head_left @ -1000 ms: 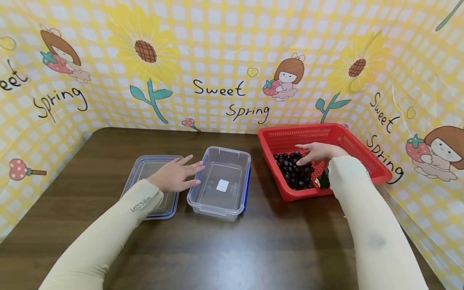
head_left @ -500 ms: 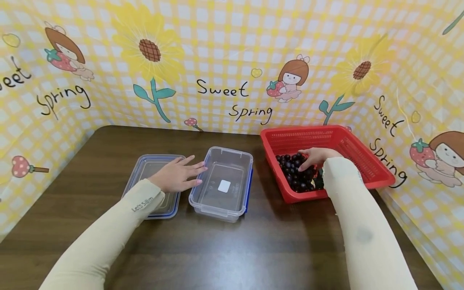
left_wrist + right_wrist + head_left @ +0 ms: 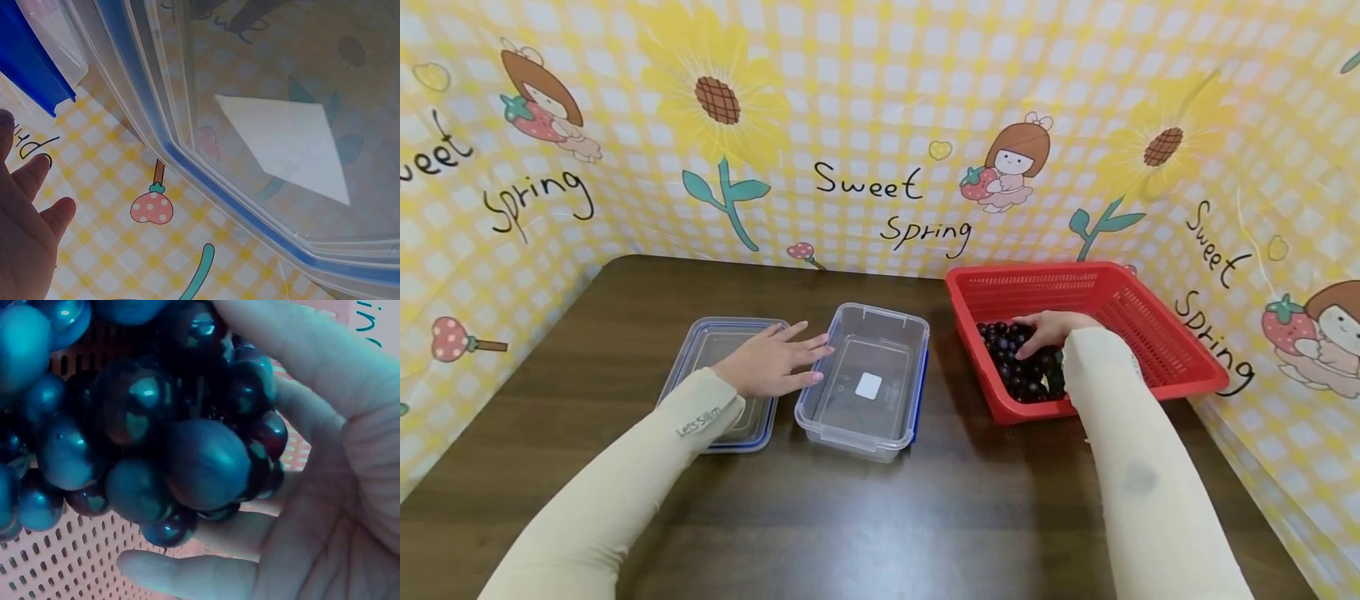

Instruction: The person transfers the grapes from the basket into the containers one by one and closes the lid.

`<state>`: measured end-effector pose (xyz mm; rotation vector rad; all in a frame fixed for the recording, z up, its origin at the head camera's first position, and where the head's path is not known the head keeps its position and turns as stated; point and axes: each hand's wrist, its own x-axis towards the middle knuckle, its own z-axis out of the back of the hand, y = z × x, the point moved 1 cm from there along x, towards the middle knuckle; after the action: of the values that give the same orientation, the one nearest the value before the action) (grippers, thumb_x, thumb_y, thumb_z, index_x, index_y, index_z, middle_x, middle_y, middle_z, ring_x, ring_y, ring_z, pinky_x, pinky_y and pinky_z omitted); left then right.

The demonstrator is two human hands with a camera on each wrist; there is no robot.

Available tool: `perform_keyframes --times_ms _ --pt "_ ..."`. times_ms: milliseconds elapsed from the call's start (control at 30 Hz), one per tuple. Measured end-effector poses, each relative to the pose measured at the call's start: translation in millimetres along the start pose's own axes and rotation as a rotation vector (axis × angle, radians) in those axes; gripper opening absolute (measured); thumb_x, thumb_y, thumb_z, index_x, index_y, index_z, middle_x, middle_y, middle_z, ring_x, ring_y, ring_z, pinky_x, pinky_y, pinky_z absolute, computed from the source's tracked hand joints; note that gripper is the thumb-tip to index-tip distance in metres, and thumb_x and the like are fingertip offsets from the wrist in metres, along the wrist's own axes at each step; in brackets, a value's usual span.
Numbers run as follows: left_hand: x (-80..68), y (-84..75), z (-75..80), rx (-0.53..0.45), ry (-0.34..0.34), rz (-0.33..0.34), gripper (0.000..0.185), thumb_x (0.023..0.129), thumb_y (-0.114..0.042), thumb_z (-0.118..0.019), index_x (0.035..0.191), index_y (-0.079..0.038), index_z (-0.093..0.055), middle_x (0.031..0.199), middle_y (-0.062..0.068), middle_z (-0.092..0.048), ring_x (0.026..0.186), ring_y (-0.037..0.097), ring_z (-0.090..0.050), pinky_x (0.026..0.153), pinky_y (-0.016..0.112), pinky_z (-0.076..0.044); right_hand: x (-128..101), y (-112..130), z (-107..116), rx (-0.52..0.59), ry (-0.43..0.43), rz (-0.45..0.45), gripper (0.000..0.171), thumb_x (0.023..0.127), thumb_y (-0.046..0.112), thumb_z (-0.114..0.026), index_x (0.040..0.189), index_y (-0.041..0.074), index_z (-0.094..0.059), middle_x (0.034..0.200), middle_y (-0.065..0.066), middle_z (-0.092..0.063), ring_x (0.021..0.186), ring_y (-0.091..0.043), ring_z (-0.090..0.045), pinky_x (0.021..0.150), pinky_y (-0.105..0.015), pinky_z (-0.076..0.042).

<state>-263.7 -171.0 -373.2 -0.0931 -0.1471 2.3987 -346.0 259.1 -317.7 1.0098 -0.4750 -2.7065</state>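
The right hand [image 3: 1051,328] curled round the grapes [image 3: 181,444] in the red basket [image 3: 1138,312]; soft, loosely attached, they seemed best cradled underneath. The left hand [image 3: 772,363] lay flat.

**Both our arms out, left hand flat, right hand cupped**

We have both arms stretched forward from the near edge, each in a cream sleeve down to the wrist. Our left hand [image 3: 772,363] lies palm down to the left of centre, its fingers [image 3: 808,343] straight, slightly spread and pointing right and a little far. In the left wrist view only the fingertips show, at the left edge, relaxed. Our right arm runs up the right side and bends inward at the wrist. Our right hand [image 3: 1051,328] points left, palm turned down; the right wrist view shows its fingers [image 3: 187,575] curled in a cup, thumb above.
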Motion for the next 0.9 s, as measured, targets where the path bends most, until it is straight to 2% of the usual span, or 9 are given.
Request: perform_keyframes --times_ms 267,467,633,733,833,900 --pt "-0.2 0.1 1.9 -0.007 0.012 0.005 0.055 0.1 -0.044 -0.042 0.145 -0.013 -0.043 0.151 0.007 -0.034 0.14 0.043 -0.019 0.11 0.062 -0.014 11 -6 -4 -0.01 0.002 0.027 0.075 0.091 0.024 -0.061 0.147 -0.006 -0.02 0.147 -0.034 -0.023 0.134 -0.045 -0.025 0.109 -0.056 -0.024" --pt "-0.8 1.8 -0.4 -0.022 0.007 0.001 0.055 0.1 -0.045 -0.042 0.145 -0.013 -0.043 0.151 0.007 -0.034 0.14 0.044 -0.02 0.11 0.063 -0.014 16 -11 -9 0.049 -0.005 0.049 0.07 0.089 0.012 -0.062 0.145 -0.005 -0.025 0.139 -0.032 -0.032 0.121 -0.041 -0.037 0.105 -0.053 -0.033" --pt "-0.4 3.3 -0.9 -0.01 -0.001 0.0 0.056 0.1 -0.045 -0.041 0.145 -0.012 -0.043 0.151 0.007 -0.035 0.139 0.045 -0.022 0.11 0.063 -0.014 16 -16 -9 0.08 -0.073 0.097 0.063 0.086 0.004 -0.064 0.141 -0.007 -0.034 0.132 -0.031 -0.04 0.1 -0.03 -0.049 0.088 -0.038 -0.046" --pt "-0.5 2.9 -0.1 -0.015 0.003 0.005 0.055 0.1 -0.044 -0.042 0.145 -0.012 -0.043 0.151 0.007 -0.034 0.139 0.044 -0.021 0.11 0.062 -0.014 16 -17 -9 0.11 -0.094 0.12 0.057 0.086 0.001 -0.064 0.137 -0.008 -0.04 0.123 -0.028 -0.045 0.082 -0.021 -0.051 0.072 -0.029 -0.044" --pt "-0.7 1.7 0.4 -0.023 0.017 0.011 0.055 0.1 -0.044 -0.042 0.146 -0.012 -0.043 0.152 0.007 -0.034 0.14 0.044 -0.021 0.11 0.062 -0.014 17 -16 -10 0.121 -0.105 0.131 0.052 0.086 0.0 -0.063 0.134 -0.008 -0.044 0.118 -0.026 -0.05 0.078 -0.018 -0.049 0.068 -0.027 -0.042" --pt "-0.7 0.8 0.2 -0.024 0.024 0.013 0.055 0.1 -0.044 -0.042 0.146 -0.012 -0.042 0.152 0.007 -0.034 0.14 0.044 -0.02 0.11 0.063 -0.013 16 -15 -10 0.099 -0.124 0.129 0.051 0.086 0.002 -0.064 0.133 -0.007 -0.046 0.119 -0.025 -0.052 0.082 -0.02 -0.05 0.071 -0.028 -0.043"
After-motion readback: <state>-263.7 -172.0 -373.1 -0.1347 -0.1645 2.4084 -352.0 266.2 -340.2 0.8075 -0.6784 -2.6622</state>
